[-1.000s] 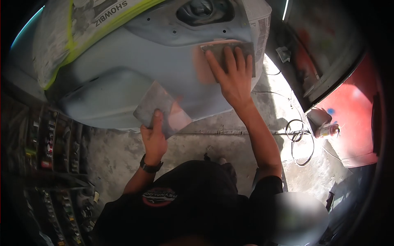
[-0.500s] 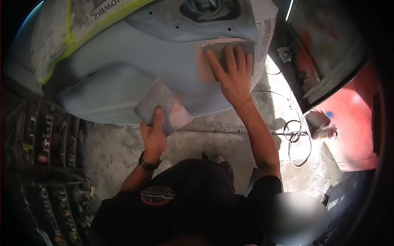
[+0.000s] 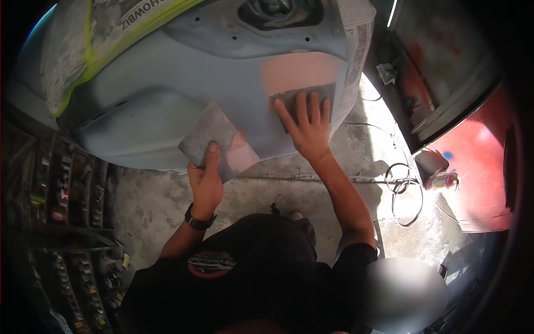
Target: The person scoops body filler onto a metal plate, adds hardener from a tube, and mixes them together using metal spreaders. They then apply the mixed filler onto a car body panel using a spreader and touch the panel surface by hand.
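Your dark scraper (image 3: 288,99) lies against the gray car panel (image 3: 150,78), at the near edge of the pink patch (image 3: 300,68); its long axis runs left to right, the right end slightly farther. Your right hand (image 3: 307,127) holds it, fingers spread over its face, thumb hidden. To the left, your left hand (image 3: 206,179) grips the gray plate (image 3: 206,127), thumb on top, a corner pointing far; pink paste (image 3: 242,153) sits on its right side. Shelves (image 3: 72,183) at left hold small items too dim to name.
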